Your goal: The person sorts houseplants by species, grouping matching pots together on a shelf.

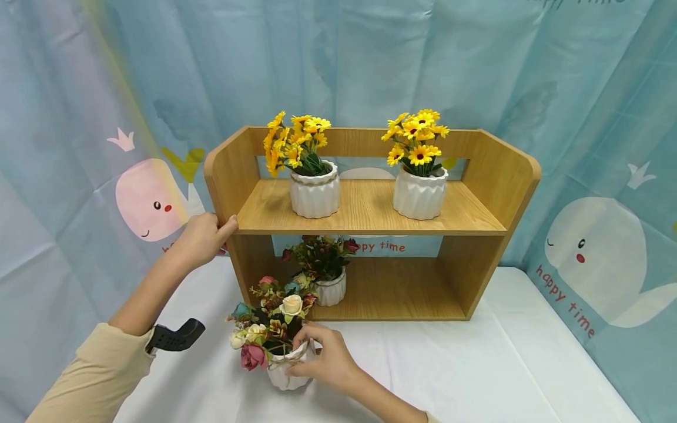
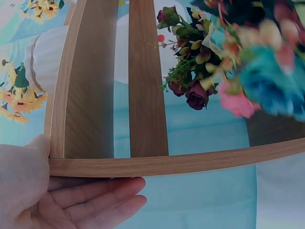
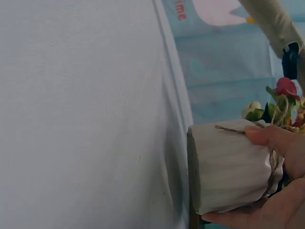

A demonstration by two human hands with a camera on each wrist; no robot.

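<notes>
My left hand (image 1: 203,235) grips the left side panel of a two-tier wooden shelf (image 1: 365,223); in the left wrist view the left hand (image 2: 62,195) has its thumb on one face of the shelf edge (image 2: 167,164) and fingers on the other. On the white table in front of the shelf, my right hand (image 1: 322,355) holds a white ribbed pot of mixed roses (image 1: 275,341) tied with twine. The right wrist view shows the right hand (image 3: 279,191) wrapped round that pot (image 3: 228,167).
Two white pots of yellow flowers (image 1: 313,188) (image 1: 420,191) stand on the upper shelf. Another pot of dark mixed flowers (image 1: 328,276) sits on the lower shelf at its left. A blue curtain with whales hangs behind. The white tablecloth (image 1: 476,364) extends to the right.
</notes>
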